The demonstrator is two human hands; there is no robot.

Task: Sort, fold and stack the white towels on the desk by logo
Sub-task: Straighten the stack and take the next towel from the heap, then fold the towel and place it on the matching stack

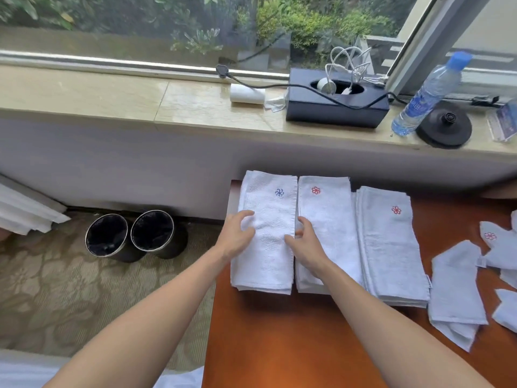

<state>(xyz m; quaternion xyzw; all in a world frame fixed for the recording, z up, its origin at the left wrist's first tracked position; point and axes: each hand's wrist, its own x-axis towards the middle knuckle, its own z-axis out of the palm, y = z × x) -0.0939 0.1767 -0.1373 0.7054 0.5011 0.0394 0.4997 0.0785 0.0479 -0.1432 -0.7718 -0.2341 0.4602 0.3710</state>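
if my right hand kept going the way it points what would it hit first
The blue-logo stack. The right hand lies on the middle red-logo stack, pointing far-left, with its fingertips at the seam between the two and probably touching it already.

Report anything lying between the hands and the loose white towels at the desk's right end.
The left hand and right hand touch the folded white blue-logo stack. Between them and the loose white towels lie two folded white stacks, the middle red-logo stack and the right red-logo stack, flat on the orange-brown desk.
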